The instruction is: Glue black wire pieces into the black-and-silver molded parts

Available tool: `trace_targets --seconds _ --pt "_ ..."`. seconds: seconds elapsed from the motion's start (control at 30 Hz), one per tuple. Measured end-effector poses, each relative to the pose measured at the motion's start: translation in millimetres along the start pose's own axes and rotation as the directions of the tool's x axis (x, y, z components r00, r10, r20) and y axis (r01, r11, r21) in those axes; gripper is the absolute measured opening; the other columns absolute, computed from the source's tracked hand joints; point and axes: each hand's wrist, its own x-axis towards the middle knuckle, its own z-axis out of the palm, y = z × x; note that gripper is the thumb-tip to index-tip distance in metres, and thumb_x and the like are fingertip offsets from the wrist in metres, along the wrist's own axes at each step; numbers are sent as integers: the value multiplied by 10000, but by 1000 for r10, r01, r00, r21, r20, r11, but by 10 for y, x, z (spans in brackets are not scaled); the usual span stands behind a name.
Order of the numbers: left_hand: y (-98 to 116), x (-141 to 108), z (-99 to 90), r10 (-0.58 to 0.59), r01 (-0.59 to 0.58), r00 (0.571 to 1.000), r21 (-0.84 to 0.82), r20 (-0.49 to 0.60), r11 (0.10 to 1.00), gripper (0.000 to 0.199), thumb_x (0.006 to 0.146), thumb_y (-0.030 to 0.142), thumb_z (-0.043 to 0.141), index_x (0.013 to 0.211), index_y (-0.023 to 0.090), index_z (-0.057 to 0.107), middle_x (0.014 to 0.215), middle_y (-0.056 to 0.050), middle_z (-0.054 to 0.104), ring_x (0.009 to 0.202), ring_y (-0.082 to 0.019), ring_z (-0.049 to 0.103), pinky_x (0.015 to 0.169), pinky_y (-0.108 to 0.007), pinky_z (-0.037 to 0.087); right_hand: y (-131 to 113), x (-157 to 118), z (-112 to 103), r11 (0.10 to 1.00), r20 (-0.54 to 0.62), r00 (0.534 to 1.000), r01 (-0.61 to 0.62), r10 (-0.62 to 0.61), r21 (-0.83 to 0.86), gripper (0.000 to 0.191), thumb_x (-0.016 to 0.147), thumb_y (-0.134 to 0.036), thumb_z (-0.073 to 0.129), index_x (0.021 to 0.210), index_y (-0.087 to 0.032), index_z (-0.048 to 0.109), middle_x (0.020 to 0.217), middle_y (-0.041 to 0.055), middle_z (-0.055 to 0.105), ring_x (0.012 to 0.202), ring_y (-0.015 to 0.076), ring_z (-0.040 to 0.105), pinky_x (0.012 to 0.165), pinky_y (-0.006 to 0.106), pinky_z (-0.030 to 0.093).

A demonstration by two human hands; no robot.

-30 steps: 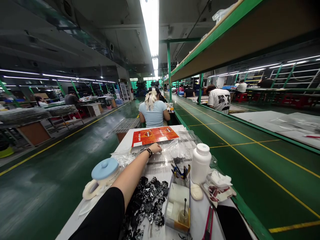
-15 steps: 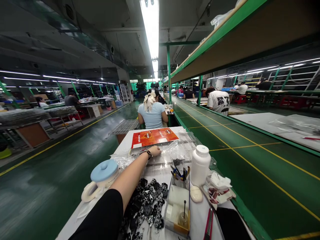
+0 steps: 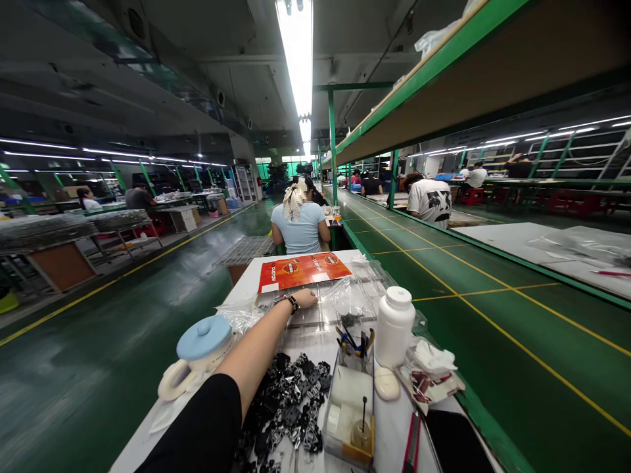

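My left hand reaches far across the table, with a dark bead bracelet at the wrist. Its fingers are curled and pressed together against the clear plastic tray; what they hold, if anything, is hidden. Just beyond the hand lies a red-orange printed sheet. A clear plastic bag rests to the right of the fingers. Under and beside my forearm spreads a heap of small black and metal parts. My right hand is out of view.
A lidded mug stands left of my arm. To the right are a clear box with tools and a small bottle, a white bottle, a pale mouse-shaped item, a red cutter and a phone. A co-worker sits ahead.
My left hand stays at nearly the same spot, having shifted only very slightly. The things on the table have not visibly moved.
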Motion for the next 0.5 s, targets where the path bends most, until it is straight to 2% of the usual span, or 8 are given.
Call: trace_targets --seconds 0.2,0.33,0.5 --pt "-74 -78 -92 61 -60 998 -42 9 997 290 880 339 553 1069 121 591 1084 -53 602 953 -236 598 805 -395 518 -32 -48 53 1000 17 1000 3 -3 12 257 914 -376 467 1044 -189 585 1061 55 597 895 156 588 763 328 527" --pt "-127 -201 -163 111 -110 994 -72 8 991 268 882 312 555 1074 127 585 1081 -65 605 936 -208 604 794 -386 522 -16 -49 57 1000 21 1000 -6 6 17 296 943 -372 391 1013 -175 601 1034 41 603 909 162 590 774 321 519" --pt "21 -405 -258 177 -181 982 -79 -60 980 272 889 313 544 1090 131 575 1088 -74 601 937 -201 602 799 -392 518 36 -10 18 1000 19 1000 -17 17 17 302 943 -376 391 992 -169 606 1003 37 609 880 151 595 753 306 521"
